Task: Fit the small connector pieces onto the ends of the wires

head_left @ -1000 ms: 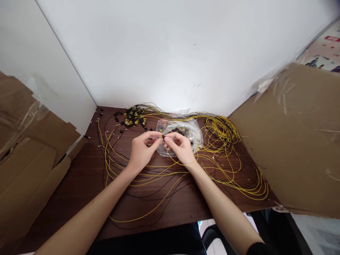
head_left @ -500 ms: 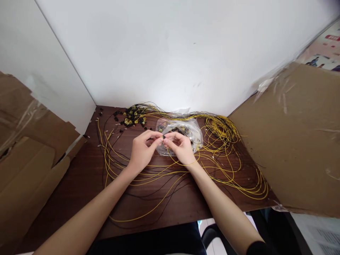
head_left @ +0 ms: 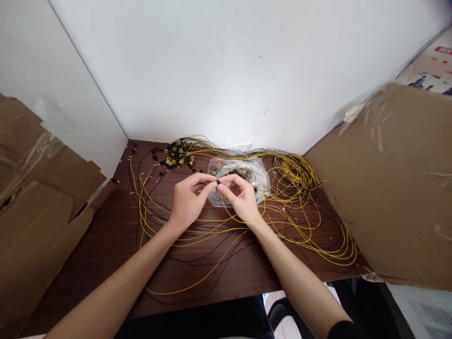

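Note:
Between my fingertips sits a small black connector piece, its exact shape partly hidden by the fingers. My left hand pinches it from the left side. From the right, my right hand pinches it with thumb and forefinger. A thin yellow wire hangs below the fingers and curves past the right wrist. Directly behind the hands lies a clear plastic bag with small black and yellow parts in it.
A pile of black and yellow connectors lies at the back left. Coiled yellow wires are heaped at the back right, and loose wires run across the brown table. Cardboard stands on the left and right.
Both hands stay in nearly the same place, still pinching the small black piece. Only very slight shifts of the hands and view show.

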A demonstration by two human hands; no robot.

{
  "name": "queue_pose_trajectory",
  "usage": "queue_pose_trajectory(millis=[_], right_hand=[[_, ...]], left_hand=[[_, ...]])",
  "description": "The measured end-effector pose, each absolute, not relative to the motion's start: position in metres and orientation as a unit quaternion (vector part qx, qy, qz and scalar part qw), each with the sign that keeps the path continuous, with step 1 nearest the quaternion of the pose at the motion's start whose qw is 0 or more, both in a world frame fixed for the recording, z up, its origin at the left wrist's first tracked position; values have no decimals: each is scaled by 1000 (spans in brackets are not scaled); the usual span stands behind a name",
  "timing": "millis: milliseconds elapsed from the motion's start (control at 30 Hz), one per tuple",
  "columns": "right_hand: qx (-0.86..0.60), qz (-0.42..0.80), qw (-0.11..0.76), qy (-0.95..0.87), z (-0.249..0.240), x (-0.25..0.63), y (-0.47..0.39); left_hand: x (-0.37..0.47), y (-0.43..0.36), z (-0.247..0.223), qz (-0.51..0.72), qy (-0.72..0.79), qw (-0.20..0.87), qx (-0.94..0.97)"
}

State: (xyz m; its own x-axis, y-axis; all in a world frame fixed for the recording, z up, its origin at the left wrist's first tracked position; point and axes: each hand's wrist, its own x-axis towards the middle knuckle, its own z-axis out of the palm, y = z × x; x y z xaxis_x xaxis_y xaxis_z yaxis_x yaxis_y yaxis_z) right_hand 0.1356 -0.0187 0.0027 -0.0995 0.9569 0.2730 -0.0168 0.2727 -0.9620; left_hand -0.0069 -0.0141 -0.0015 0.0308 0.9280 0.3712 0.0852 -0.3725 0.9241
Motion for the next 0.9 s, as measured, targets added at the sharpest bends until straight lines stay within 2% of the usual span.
queue_pose_trajectory(millis=[900], right_hand=[[-440,398,545,-593,-1,137,-17]], left_hand=[[-7,-12,-1,538,417,394,618]])
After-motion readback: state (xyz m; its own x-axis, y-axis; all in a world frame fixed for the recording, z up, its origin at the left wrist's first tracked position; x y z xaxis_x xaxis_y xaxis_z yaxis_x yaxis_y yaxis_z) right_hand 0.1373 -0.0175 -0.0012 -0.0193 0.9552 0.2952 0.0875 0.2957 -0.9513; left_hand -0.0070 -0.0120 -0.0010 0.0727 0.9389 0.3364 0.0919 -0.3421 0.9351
